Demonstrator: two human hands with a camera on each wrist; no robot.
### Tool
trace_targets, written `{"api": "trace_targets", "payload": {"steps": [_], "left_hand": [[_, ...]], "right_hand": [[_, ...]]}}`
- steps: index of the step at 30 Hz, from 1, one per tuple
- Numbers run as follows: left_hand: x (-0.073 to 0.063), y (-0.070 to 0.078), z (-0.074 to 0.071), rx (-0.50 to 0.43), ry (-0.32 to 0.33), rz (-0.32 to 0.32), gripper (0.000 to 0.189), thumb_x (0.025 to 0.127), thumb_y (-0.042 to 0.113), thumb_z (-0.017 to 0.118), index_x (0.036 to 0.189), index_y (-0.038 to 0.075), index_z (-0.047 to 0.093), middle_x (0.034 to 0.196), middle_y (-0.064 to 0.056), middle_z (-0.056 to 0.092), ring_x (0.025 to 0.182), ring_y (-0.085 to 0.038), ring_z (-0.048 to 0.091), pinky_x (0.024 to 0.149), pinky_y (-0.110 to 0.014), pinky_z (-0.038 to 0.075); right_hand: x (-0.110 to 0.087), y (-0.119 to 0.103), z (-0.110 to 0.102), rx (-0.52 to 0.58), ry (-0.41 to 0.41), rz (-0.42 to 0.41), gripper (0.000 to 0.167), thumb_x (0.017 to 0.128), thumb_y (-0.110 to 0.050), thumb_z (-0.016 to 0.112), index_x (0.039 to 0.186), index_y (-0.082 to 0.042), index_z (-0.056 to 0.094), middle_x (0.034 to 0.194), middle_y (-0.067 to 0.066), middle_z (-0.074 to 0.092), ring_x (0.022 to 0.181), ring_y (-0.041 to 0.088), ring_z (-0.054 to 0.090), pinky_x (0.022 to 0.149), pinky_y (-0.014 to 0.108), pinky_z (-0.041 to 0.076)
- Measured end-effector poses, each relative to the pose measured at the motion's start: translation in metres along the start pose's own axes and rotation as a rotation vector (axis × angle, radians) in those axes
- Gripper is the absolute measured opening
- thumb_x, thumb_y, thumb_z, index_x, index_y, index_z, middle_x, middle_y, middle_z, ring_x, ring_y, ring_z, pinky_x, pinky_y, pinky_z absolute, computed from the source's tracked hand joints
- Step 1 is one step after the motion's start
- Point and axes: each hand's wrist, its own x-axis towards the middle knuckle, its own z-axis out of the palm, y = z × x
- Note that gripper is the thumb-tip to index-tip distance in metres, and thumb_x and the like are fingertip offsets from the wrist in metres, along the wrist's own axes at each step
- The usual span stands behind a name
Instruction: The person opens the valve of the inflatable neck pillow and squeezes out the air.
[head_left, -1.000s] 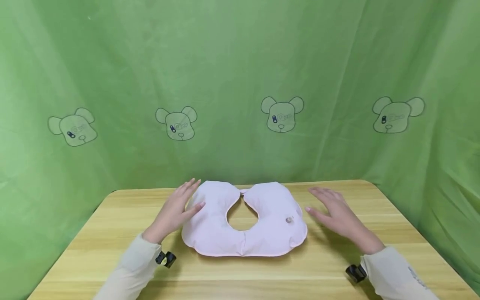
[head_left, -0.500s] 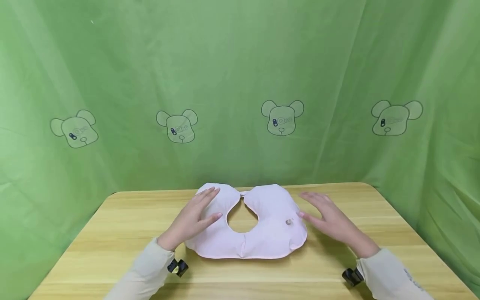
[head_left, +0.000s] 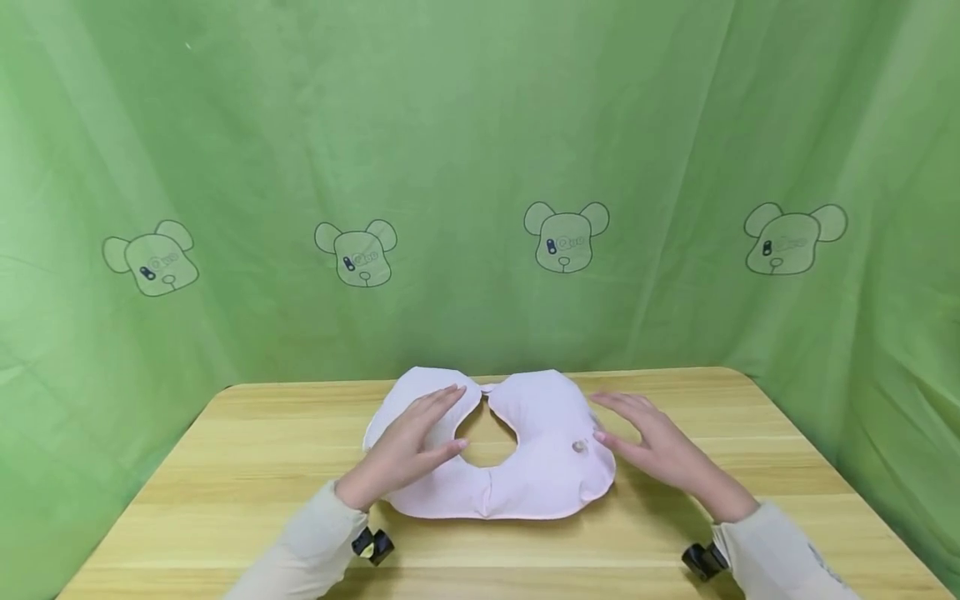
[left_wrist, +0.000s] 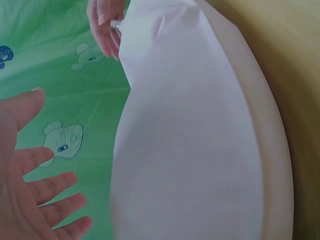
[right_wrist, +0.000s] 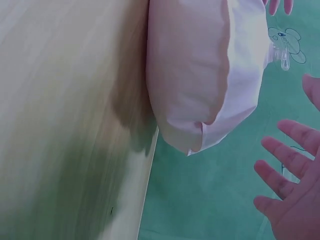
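A pale pink inflatable neck pillow [head_left: 532, 492] lies puffed up on the wooden table, its curved hole in the middle and its two ends pointing away from me. On its right half sits a small clear air valve [head_left: 578, 447], which sticks up from the fabric in the right wrist view. My left hand [head_left: 408, 446] hovers over the pillow's left half with fingers extended. Beside the right edge is my right hand [head_left: 656, 442], fingers also extended, its thumb near the valve. Both wrist views show a gap between palm and pillow.
The light wooden table [head_left: 210, 492] stretches out on both sides of the pillow. A green curtain [head_left: 450, 125] with bear-head prints hangs behind and at the sides. Small black cameras [head_left: 372, 546] are strapped at both wrists.
My left hand has moved rightward from the pillow's left edge to over its left half. The right hand has shifted slightly left and nearer. The pillow stays in place.
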Motion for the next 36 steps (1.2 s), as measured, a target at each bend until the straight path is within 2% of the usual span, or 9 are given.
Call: {"api": "trace_targets", "payload": {"steps": [12,21,27,33,36], "left_hand": [[0.009,0.012,0.017,-0.026,-0.032,0.035,0.068,0.09,0.035,0.062,0.145,0.008,0.035,0.149,-0.007,0.037,0.136,-0.025,0.034,0.111,-0.042,0.028],[0.017,0.024,0.029,-0.078,-0.067,0.055,0.066,0.091,0.034,0.062,0.146,0.011,0.035,0.148,-0.006,0.038,0.136,-0.022,0.034,0.112,-0.041,0.028],[0.023,0.028,0.038,-0.105,-0.081,0.066,0.064,0.091,0.035,0.061,0.145,0.012,0.035,0.148,-0.004,0.039,0.136,-0.02,0.034,0.112,-0.04,0.027],[0.03,0.032,0.047,-0.105,-0.085,0.1,0.064,0.091,0.035,0.061,0.145,0.012,0.036,0.147,-0.006,0.041,0.135,-0.02,0.037,0.111,-0.039,0.029],[0.036,0.035,0.051,-0.123,-0.097,0.09,0.065,0.09,0.036,0.062,0.145,0.014,0.036,0.146,-0.006,0.042,0.134,-0.019,0.038,0.111,-0.037,0.03]], "right_hand": [[-0.002,-0.002,0.005,0.081,-0.032,-0.027,0.047,0.087,-0.019,0.067,0.13,-0.006,0.054,0.132,0.018,0.053,0.119,0.04,0.048,0.095,0.064,0.037],[-0.002,-0.004,0.006,0.099,-0.053,-0.004,0.049,0.084,-0.022,0.071,0.129,-0.009,0.056,0.132,0.012,0.055,0.121,0.031,0.049,0.099,0.054,0.038],[-0.002,-0.004,0.008,0.098,-0.038,-0.034,0.044,0.081,-0.02,0.073,0.123,-0.01,0.061,0.125,0.009,0.061,0.115,0.026,0.055,0.095,0.05,0.044],[-0.002,-0.007,0.009,0.139,-0.028,-0.045,0.038,0.08,-0.019,0.074,0.117,-0.012,0.065,0.116,0.004,0.065,0.105,0.016,0.06,0.089,0.038,0.05],[-0.001,-0.008,0.011,0.17,-0.023,-0.059,0.036,0.08,-0.017,0.075,0.114,-0.011,0.066,0.11,0.002,0.067,0.099,0.012,0.062,0.086,0.033,0.052]]}}
